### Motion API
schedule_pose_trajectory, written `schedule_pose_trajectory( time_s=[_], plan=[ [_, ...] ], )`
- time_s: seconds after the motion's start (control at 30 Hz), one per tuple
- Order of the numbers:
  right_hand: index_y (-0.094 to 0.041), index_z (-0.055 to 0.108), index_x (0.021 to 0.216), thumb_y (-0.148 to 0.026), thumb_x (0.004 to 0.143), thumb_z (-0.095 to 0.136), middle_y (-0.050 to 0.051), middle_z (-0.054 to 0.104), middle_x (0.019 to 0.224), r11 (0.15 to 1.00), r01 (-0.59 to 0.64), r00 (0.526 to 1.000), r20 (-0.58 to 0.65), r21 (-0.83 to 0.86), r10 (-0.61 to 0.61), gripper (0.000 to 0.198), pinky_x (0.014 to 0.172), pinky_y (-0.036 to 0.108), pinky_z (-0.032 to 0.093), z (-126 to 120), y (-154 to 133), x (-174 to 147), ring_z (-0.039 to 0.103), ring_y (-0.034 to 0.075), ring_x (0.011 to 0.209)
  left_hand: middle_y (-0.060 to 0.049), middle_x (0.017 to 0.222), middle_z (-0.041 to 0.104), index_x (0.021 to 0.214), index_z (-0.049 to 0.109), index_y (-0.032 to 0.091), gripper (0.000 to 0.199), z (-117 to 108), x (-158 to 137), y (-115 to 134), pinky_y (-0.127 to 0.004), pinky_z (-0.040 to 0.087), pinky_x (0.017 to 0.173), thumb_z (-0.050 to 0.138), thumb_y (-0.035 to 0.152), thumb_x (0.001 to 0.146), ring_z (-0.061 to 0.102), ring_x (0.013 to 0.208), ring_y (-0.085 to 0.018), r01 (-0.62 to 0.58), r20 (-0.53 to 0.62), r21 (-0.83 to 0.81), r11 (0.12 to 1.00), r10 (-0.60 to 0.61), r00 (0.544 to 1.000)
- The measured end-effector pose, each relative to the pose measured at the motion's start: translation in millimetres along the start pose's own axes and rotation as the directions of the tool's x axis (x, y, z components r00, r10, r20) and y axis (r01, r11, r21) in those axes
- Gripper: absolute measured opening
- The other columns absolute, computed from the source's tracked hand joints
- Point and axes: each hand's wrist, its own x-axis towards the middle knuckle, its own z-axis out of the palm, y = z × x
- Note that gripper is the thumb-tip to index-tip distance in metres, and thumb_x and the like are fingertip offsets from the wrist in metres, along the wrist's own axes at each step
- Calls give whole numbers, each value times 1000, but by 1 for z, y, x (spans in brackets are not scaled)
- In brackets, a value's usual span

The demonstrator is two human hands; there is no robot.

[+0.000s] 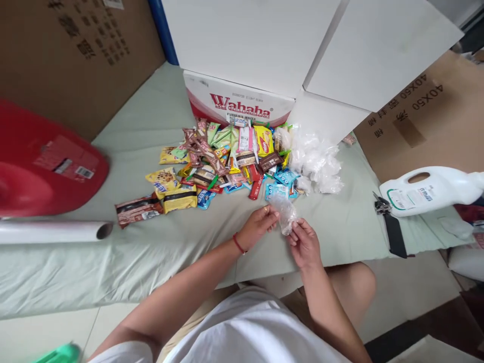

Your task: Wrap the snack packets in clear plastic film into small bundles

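A small crumpled clear plastic bag (286, 218) is stretched between my two hands, just above the front of the sheet. My left hand (260, 224), with a red string at the wrist, pinches its left edge. On the other side, my right hand (304, 242) grips the lower right edge between thumb and fingers. Right behind them lies a heap of wrapped snacks (215, 156) in brown, yellow, green, red and blue packets. A light blue packet (275, 191) is nearest to the bag. Beside the heap on the right sits a pile of clear plastic bags (315, 161).
Behind the snacks stand a Wahaha carton (242, 101) and white boxes (249, 40). At left are a red jug (49, 166), a white roll (56, 232) and a large cardboard box (75, 65). A white bottle (431, 194), keys and a black phone-like object (395, 234) lie right.
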Motion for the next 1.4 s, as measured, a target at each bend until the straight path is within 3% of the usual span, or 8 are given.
schedule_pose_trajectory(
  time_s=[0.13, 0.3, 0.4, 0.53, 0.77, 0.9, 1.13, 1.4],
  plan=[
    [-23, 70, 86, -46, 77, 84, -4, 56, 67, 937, 208, 974, -29, -282, -225, 28, 56, 25, 34, 4, 11, -7, 41, 11, 59, 0, 86, 59, 93, 59, 18, 54, 1, 2, -2, -24, 44, 60, 81, 65, 74, 53, 74, -13, -35, 17, 21, 999, 35, 999],
    [-24, 69, 81, -37, 87, 73, -4, 51, 67, 672, 388, 915, 174, -630, -365, 15, 62, 28, 35, 2, 4, -8, 43, 14, 62, -1, 79, 63, 88, 64, 17, 53, 0, 3, -5, -24, 44, 63, 87, 59, 67, 57, 74, -13, -2, 40, 33, 999, 1, 999],
    [-25, 67, 85, -28, 92, 64, 0, 59, 79, 519, 474, 864, 260, -711, -431, 9, 65, 30, 38, 0, 5, -13, 48, 16, 67, -1, 78, 63, 87, 66, 16, 52, 0, 3, -2, -23, 42, 59, 79, 66, 75, 56, 72, -12, 15, 5, -52, 999, -15, 1000],
    [-26, 67, 86, -26, 93, 61, 1, 62, 82, 458, 507, 846, 320, -730, -426, 9, 68, 32, 40, -4, 7, -17, 50, 18, 70, 1, 69, 60, 81, 64, 17, 52, -1, 4, 0, -23, 37, 54, 80, 66, 73, 51, 62, -10, 28, 22, -52, 998, -27, 999],
    [-29, 65, 124, -53, 95, 63, 3, 69, 99, 827, 336, 942, 183, -451, -282, 38, 81, 33, 50, 2, 9, -14, 63, 21, 87, 2, 68, 60, 76, 66, 16, 46, 0, 6, -3, -26, 40, 64, 78, 61, 77, 50, 64, -11, -62, 100, 55, 997, 56, 993],
    [-24, 70, 107, -51, 90, 72, 1, 71, 94, 876, 268, 961, 49, -402, -272, 32, 80, 31, 49, 8, 14, -3, 63, 18, 84, 0, 73, 62, 77, 66, 16, 37, 2, 6, -2, -27, 41, 68, 79, 50, 77, 51, 69, -12, -91, 109, 13, 996, 89, 990],
    [-22, 67, 84, -44, 66, 89, -2, 69, 80, 991, 136, 944, -302, -9, -132, 36, 67, 27, 50, -14, 5, 11, 60, 14, 71, 0, 80, 65, 68, 56, 18, 29, -10, 12, 7, -28, 51, 78, 82, 30, 67, 63, 81, -14, -16, -90, -396, 918, -21, 996],
    [-21, 69, 83, -47, 66, 90, -4, 61, 74, 989, 135, 948, -283, -63, -147, 37, 60, 22, 41, -30, -1, -2, 50, 11, 66, -6, 103, 75, 86, 56, 19, 38, -14, 12, 7, -34, 59, 77, 81, 45, 75, 73, 86, -19, 75, -28, -408, 910, -94, 995]
  ],
)
